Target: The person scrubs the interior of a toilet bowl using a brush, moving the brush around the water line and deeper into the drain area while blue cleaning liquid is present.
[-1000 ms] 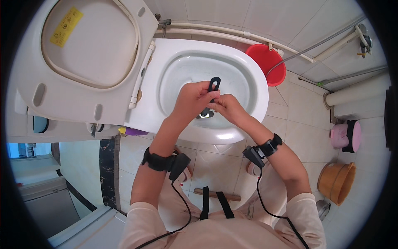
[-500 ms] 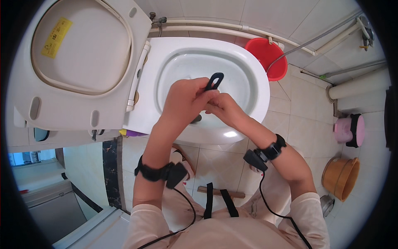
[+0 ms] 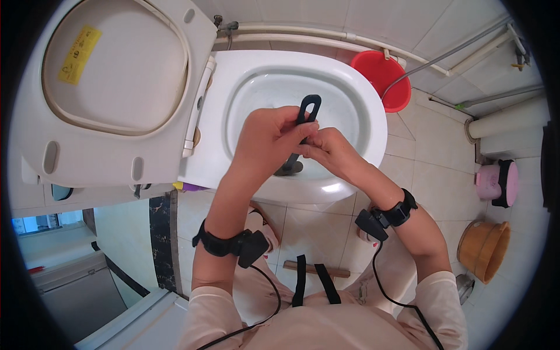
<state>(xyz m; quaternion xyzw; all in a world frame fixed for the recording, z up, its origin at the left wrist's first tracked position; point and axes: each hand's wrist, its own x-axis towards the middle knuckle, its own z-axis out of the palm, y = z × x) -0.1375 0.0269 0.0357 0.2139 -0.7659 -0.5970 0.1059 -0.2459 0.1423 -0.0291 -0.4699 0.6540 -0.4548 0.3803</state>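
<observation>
Over the bowl of a white toilet [image 3: 370, 125], my left hand [image 3: 265, 137] is closed round the black handle of a toilet brush [image 3: 315, 101]. The handle's looped end sticks up past my fingers, tilted toward the far side. Below my hands shows the brush's dark grey head [image 3: 290, 168], close to the near rim; part of it is hidden behind my left hand. My right hand [image 3: 332, 149] is closed on the handle's middle, its fingers pressed against my left thumb. My fingers hide most of that middle stretch.
The raised toilet seat and lid [image 3: 116, 70] stand at the left. A red bucket [image 3: 382, 81] sits beyond the toilet, below wall pipes [image 3: 291, 30]. To the right are a pink container [image 3: 496, 182] and a wooden bucket [image 3: 483, 251]. A small wooden stool [image 3: 326, 270] lies between my feet.
The brush has risen a little and turned more upright, so more of its looped handle and head shows. Both hands keep hold, and the whole view has shifted slightly.
</observation>
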